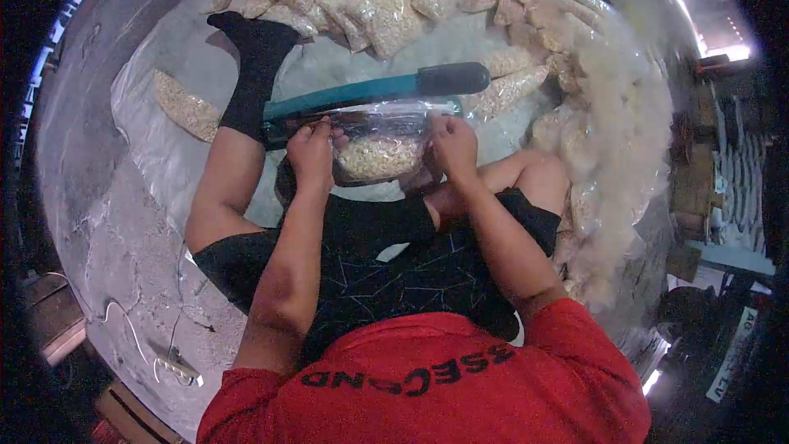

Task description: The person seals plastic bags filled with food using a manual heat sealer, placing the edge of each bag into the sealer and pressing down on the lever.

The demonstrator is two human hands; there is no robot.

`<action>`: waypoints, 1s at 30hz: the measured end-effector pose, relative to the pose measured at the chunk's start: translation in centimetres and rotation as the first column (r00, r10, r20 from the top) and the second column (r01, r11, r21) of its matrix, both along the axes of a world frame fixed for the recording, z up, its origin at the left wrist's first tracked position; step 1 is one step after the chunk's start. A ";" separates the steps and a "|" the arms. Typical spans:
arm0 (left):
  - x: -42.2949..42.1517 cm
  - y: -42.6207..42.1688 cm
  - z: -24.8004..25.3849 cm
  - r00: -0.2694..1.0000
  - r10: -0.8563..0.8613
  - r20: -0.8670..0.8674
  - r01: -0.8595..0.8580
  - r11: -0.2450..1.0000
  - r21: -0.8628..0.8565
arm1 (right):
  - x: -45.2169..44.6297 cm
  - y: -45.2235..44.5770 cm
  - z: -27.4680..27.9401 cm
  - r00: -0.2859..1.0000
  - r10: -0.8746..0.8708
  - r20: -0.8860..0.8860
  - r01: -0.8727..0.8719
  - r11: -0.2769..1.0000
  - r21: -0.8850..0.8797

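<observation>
A clear plastic bag [380,156] with small pale pieces in its lower part lies in front of my lap. My left hand [311,150] has its fingers closed on the left side of the bag, near its upper end. On the other side my right hand [454,144] pinches the bag's upper right corner. Just beyond the bag is a heat sealer with a long teal arm [353,94] and a dark rounded end. The bag's upper edge lies along the sealer; whether it is between the jaws I cannot tell.
Many filled clear bags [386,20] are heaped at the back and down the right side. One filled bag [186,105] lies apart at the left on a pale sheet [156,156]. A power strip [179,370] with a white cord is on the grey floor.
</observation>
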State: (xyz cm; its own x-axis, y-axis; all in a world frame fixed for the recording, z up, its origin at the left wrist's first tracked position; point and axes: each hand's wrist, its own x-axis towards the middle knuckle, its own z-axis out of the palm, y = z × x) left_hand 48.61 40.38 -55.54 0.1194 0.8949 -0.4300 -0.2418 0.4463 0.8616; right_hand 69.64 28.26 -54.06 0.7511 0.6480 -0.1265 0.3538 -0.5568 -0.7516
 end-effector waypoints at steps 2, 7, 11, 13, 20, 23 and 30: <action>0.0 0.0 -0.1 1.000 0.003 -0.019 -0.004 1.000 -0.024 | 0.1 -0.3 0.1 1.000 0.004 -0.022 -0.004 1.000 -0.004; -0.1 0.2 -0.5 0.997 -0.023 -0.068 0.026 0.999 0.039 | 1.5 -1.5 1.7 0.980 -0.201 -0.007 0.191 0.919 0.344; -0.4 0.0 1.1 0.974 -0.084 -0.210 0.094 0.995 0.038 | 0.8 0.3 12.3 0.798 -0.175 0.576 -0.226 0.800 0.556; 0.1 -0.1 0.6 0.990 -0.038 -0.137 0.039 0.999 0.006 | 0.4 2.3 14.8 0.509 0.061 0.859 -0.476 0.851 0.222; -0.8 0.3 -1.2 0.981 -0.057 -0.188 0.062 0.998 0.016 | 1.0 2.2 6.0 0.529 0.255 0.810 -0.405 0.914 -0.023; -0.4 0.2 -0.5 0.987 -0.059 -0.153 0.060 0.998 0.003 | 1.4 2.0 3.9 0.581 0.280 0.764 -0.400 0.916 -0.031; -0.4 0.0 0.1 0.968 -0.107 -0.228 0.107 0.994 -0.009 | 1.7 2.6 1.7 0.632 0.291 0.718 -0.425 0.905 0.008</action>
